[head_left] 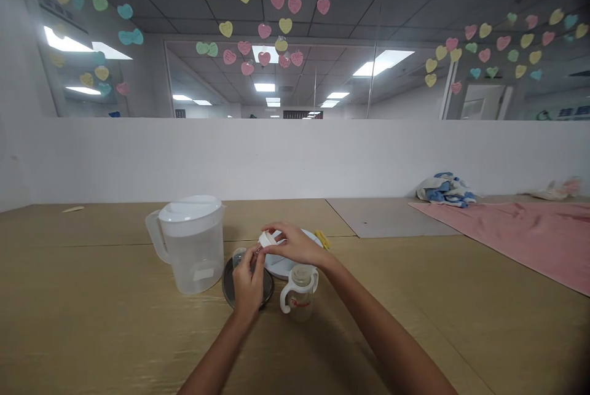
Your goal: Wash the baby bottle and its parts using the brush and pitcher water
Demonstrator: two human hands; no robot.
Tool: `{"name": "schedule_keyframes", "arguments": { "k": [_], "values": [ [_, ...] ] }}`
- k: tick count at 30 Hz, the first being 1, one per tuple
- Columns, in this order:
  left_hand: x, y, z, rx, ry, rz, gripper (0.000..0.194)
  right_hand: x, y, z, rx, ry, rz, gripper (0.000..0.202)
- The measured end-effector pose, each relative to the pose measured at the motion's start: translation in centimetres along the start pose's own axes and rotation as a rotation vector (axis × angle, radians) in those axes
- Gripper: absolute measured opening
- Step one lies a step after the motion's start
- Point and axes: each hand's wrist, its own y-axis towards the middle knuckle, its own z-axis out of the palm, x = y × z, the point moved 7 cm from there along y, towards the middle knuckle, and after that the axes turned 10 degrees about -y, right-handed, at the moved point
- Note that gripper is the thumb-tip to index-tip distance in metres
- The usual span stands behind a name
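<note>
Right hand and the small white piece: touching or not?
Touching: the head view shows the right hand gripping the small white piece between thumb and fingers.

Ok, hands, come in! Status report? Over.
Right hand holding small white round plastic piece; left hand pinching its lower edge. Clear bottle with white handles upright, nearer the camera. Nothing visibly blocking.

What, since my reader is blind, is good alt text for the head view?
A person's left hand and right hand meet at a small white piece above a table, with a lidded pitcher at left and a handled bottle nearby.
</note>
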Motion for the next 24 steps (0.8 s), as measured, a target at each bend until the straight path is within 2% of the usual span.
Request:
{"name": "schedule_keyframes", "arguments": {
  "k": [6, 12, 17, 24],
  "values": [
    [1.1, 0.1, 0.2, -0.011, -0.048, -0.046, 0.033, -0.5, 0.1, 0.9, 0.072, 0.12, 0.015, 0.038],
    [1.8, 0.2, 0.5, -0.014, -0.284, -0.139, 0.032, -1.2, 0.2, 1.0, 0.067, 0.109, 0.046, 0.034],
    [1.8, 0.1, 0.2, -0.054, -0.287, -0.148, 0.034, -1.4, 0.2, 1.1, 0.097, 0.133, 0.081, 0.037],
    [1.8, 0.0, 0.2, -0.082, -0.369, -0.165, 0.035, -1.7, 0.2, 1.5, 0.115, 0.385, 0.11, 0.04]
  ]
}}
